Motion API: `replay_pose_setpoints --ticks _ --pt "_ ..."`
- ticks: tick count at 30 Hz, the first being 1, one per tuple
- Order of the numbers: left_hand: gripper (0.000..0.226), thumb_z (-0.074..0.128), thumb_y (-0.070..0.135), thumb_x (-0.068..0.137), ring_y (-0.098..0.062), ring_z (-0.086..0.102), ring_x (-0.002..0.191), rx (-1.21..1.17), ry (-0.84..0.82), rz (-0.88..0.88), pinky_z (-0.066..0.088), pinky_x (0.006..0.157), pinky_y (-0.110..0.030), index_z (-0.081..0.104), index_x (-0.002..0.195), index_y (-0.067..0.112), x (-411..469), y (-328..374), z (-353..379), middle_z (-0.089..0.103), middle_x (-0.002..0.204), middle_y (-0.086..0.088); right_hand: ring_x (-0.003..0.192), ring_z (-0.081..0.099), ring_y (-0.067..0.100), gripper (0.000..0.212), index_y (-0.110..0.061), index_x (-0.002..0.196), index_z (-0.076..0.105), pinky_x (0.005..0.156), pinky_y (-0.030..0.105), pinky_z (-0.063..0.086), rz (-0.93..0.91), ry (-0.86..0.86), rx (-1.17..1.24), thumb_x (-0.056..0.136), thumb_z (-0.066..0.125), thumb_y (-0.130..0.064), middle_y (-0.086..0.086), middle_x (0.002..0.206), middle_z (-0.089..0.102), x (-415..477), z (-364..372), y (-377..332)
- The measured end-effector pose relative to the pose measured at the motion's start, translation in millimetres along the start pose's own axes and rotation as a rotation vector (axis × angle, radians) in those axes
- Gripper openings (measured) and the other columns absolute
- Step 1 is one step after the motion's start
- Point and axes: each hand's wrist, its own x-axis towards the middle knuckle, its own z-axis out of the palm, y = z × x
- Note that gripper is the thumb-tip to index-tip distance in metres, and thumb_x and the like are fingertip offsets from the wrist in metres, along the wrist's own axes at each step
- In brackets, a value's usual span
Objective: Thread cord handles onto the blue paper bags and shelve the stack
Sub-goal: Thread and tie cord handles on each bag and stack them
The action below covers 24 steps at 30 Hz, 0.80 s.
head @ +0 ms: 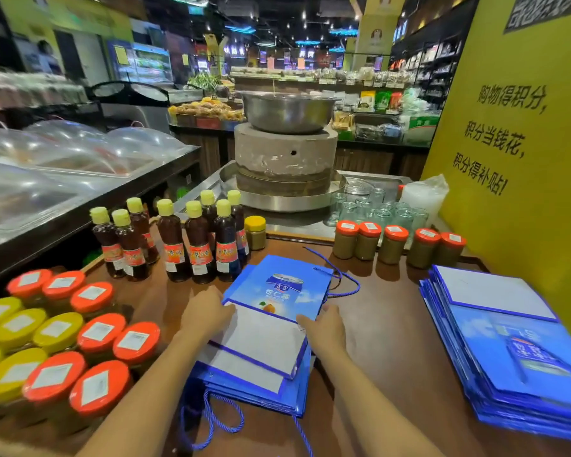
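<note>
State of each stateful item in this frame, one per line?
Top blue bag: folded flat, cord handle threaded.
Centre stack: flat, cords trailing.
Right stack: flat, no cords visible.
Left hand: pressing bag's left edge.
Right hand: pressing right edge.
Sauce bottles: upright, capped.

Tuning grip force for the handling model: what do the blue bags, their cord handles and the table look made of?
Blue bags: coated paper or thin card, it seems; flat sharp folds, slight sheen on the print, white matte inside flap. Cord handles: twisted blue rope, probably synthetic; the spiral strands show and it lies in limp loops. Table: dark brown, looks like varnished wood or laminate; smooth with soft reflections, no grain clear enough to tell which.
</note>
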Motion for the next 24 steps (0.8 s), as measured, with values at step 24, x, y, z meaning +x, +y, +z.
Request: replay_pose_setpoints --ticks 24 --pt "0.024 0.069 0.014 0.096 -0.018 0.068 0.072 -0.904 -0.495 0.107 0.049 0.06 -0.03 0.07 0.118 0.02 -125.3 70.6 -8.9 0.077 0.089 -0.006 0.078 0.057 -0.005 0.049 -0.063 0.126 0.057 0.076 0.014 0.044 -0.271 -0.566 -0.859 0.094 0.076 -0.032 -0.025 0.08 0.063 -16.1 -272.0 -68.2"
